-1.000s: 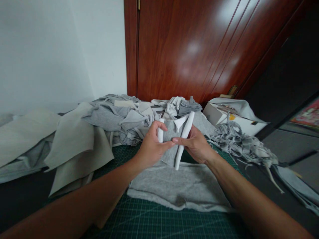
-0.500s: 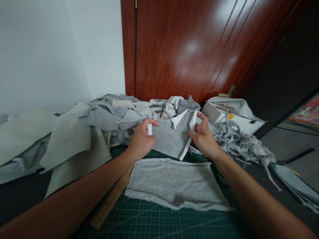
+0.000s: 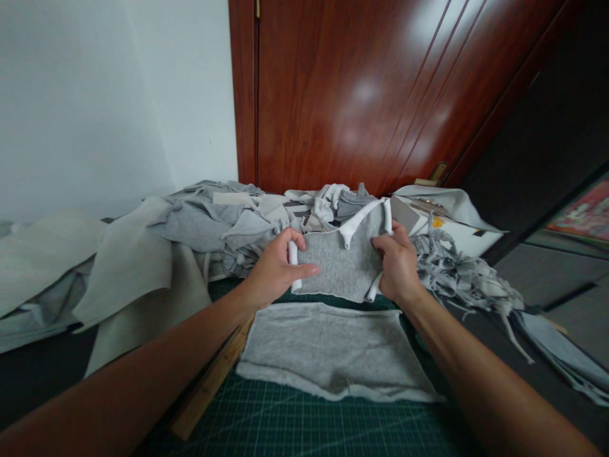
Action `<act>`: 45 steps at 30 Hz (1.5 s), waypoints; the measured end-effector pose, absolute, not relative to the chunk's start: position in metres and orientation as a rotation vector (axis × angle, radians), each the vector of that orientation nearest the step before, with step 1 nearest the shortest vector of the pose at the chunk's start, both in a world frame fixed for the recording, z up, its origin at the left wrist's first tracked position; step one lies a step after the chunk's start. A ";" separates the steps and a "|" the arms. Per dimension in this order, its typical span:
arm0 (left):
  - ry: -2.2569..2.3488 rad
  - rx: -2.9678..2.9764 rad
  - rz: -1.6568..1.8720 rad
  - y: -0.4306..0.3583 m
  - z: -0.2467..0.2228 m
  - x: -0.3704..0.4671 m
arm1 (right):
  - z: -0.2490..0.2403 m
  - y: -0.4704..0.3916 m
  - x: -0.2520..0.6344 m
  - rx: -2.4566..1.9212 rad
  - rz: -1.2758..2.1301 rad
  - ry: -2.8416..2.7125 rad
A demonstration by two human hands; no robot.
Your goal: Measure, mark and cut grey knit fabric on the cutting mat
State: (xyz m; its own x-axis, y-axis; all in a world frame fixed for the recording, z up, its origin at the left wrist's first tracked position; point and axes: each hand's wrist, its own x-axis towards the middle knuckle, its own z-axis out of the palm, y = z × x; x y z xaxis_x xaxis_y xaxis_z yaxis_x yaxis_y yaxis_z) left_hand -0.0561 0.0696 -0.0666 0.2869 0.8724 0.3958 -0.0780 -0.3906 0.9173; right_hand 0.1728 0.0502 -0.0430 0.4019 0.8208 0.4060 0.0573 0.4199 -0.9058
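A small grey piece of fabric (image 3: 340,270) with white, curled edges is stretched between my hands above the mat. My left hand (image 3: 278,263) pinches its left edge, thumb across the front. At the opposite edge, my right hand (image 3: 397,260) grips it with the thumb on the grey face; its other fingers are partly hidden behind. The upper edge folds over near the right, showing a white flap. Below lies a larger grey fabric panel (image 3: 328,349), flat with rolled edges, on the green cutting mat (image 3: 304,425).
A wooden ruler (image 3: 214,381) lies left of the panel. Grey and cream cloth pieces (image 3: 190,222) heap along the back and left. On the right are a white box (image 3: 457,228) and a tangle of grey fabric strips (image 3: 466,273). A brown door (image 3: 333,95) stands behind.
The held fabric has shifted slightly to the right and been spread wider and flatter. My left thumb now reaches further across its face, and my right hand has moved a little right.
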 end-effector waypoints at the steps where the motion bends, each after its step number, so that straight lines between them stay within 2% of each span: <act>1: 0.685 1.569 1.231 0.071 -0.067 -0.058 | -0.042 0.050 0.173 -1.015 0.617 -1.053; 6: 0.554 1.451 1.171 0.080 -0.063 -0.068 | -0.036 0.052 0.183 -0.940 0.569 -0.996; 17: 0.823 1.621 1.328 0.084 -0.065 -0.072 | -0.034 0.057 0.196 -0.913 0.487 -0.911; 29: 0.702 1.085 1.332 0.067 -0.056 -0.055 | -0.044 0.064 0.194 -0.946 0.602 -0.790; 35: 0.773 1.315 1.256 0.073 -0.061 -0.059 | -0.037 0.060 0.190 -0.951 0.689 -0.811; 45: 0.727 1.406 1.133 0.088 -0.058 -0.078 | -0.031 0.069 0.215 -0.871 0.461 -0.771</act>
State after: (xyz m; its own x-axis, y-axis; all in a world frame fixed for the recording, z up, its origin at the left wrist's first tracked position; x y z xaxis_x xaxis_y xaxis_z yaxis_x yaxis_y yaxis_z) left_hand -0.0779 0.0882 -0.0583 0.3463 0.9102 0.2273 -0.1724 -0.1765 0.9691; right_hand 0.2149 0.0688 -0.0308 0.6464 0.6440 0.4091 -0.0552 0.5743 -0.8168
